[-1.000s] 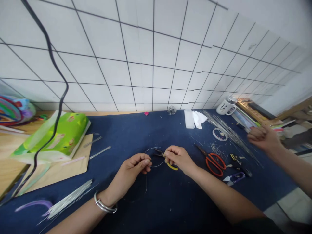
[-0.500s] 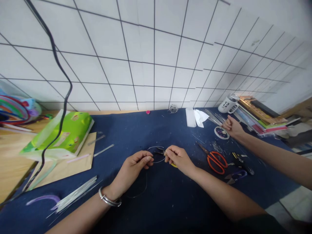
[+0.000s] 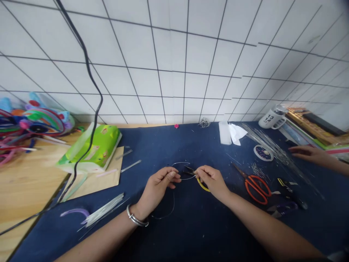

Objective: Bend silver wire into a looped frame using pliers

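My left hand (image 3: 160, 185) pinches a thin silvery wire (image 3: 182, 162) between thumb and fingers. The wire bends in an open loop towards my right hand, and a loose tail of it curves down over the dark blue cloth. In my closed right hand (image 3: 212, 181) is a small pair of pliers with yellow handles (image 3: 203, 185); its dark jaws (image 3: 188, 170) point left inside the loop. The wire's lower strand reaches my right fingertips. Whether the jaws touch the wire, I cannot tell.
Orange-handled scissors (image 3: 257, 187), purple snips (image 3: 285, 208) and a round bead dish (image 3: 263, 153) lie to the right. Behind them are long wires (image 3: 283, 156), a mug (image 3: 272, 117) and a co-worker's hand (image 3: 309, 153). At left are a wire bundle (image 3: 105, 211) and a green tissue pack (image 3: 102, 145).
The view has swung left. The co-worker's hand has moved right, away from the dish, and the long wires now show more fully. My hands keep their hold; more of the yellow handle shows.
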Tool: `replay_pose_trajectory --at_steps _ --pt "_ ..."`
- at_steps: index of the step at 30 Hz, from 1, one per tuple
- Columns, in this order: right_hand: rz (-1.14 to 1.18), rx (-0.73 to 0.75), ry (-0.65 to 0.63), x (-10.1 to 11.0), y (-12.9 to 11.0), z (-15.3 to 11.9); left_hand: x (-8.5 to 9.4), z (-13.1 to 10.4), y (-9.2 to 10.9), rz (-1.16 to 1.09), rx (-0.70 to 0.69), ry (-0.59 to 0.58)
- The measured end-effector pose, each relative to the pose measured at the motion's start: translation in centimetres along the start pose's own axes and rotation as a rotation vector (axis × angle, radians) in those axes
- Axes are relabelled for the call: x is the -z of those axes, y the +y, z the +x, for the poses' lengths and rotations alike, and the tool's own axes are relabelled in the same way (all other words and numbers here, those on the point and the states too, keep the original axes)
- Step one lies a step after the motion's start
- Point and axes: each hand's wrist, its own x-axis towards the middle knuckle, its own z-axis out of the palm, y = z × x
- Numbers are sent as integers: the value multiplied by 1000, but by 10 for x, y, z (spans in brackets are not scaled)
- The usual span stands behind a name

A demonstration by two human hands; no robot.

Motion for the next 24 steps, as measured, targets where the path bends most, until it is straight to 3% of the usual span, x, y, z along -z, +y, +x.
replay_pose_trajectory --at_steps 17,24 --pt "20 27 27 -4 -1 -8 -7 -5 5 24 15 -68" --pt "-76 155 31 -2 -11 -10 -10 -7 -1 118 32 -135"
